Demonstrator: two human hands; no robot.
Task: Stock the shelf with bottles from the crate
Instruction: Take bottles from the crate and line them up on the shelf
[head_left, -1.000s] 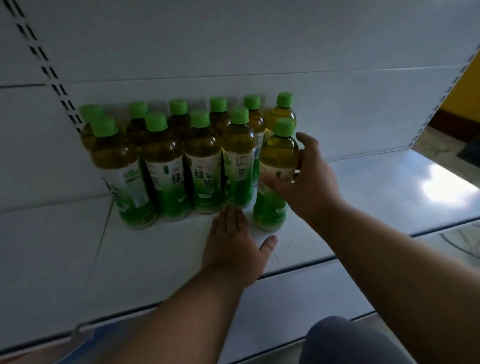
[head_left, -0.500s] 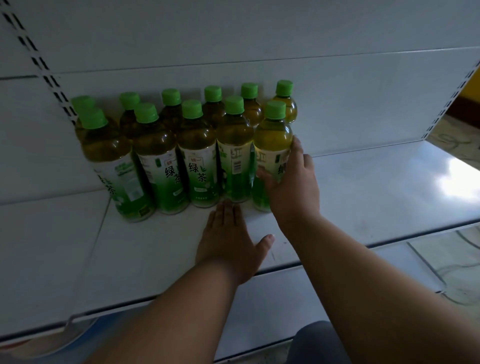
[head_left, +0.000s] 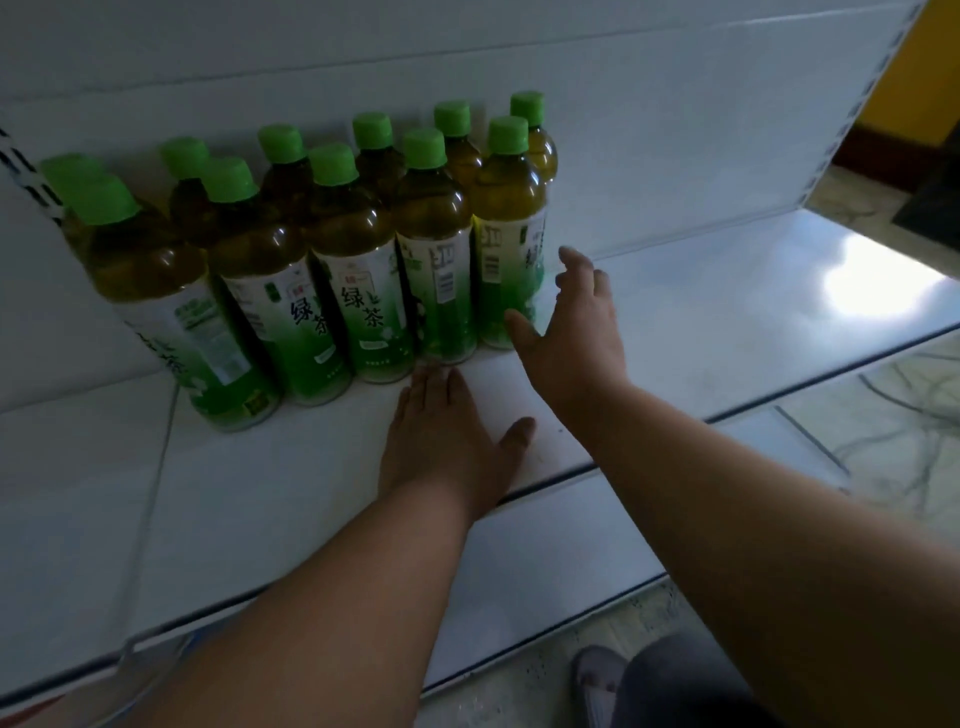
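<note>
Several green-tea bottles with green caps and green-white labels stand in two rows on the white shelf (head_left: 701, 322), against its back panel. The rightmost front bottle (head_left: 506, 223) stands upright at the end of the front row. My right hand (head_left: 571, 332) hovers just right of that bottle, fingers spread, holding nothing. My left hand (head_left: 447, 431) lies flat, palm down, on the shelf in front of the row, fingertips close to the base of a front bottle (head_left: 436, 260). The crate is out of view.
The right half of the shelf is bare and catches bright light. A lower shelf edge (head_left: 519, 613) runs below. A slotted upright (head_left: 31, 176) stands at the left. My knee (head_left: 685, 680) and a shoe (head_left: 597, 675) show over the tiled floor.
My right hand pushed the rightmost bottle back into line with the front row, then let go and drew away with fingers spread. My left hand stayed flat on the shelf.
</note>
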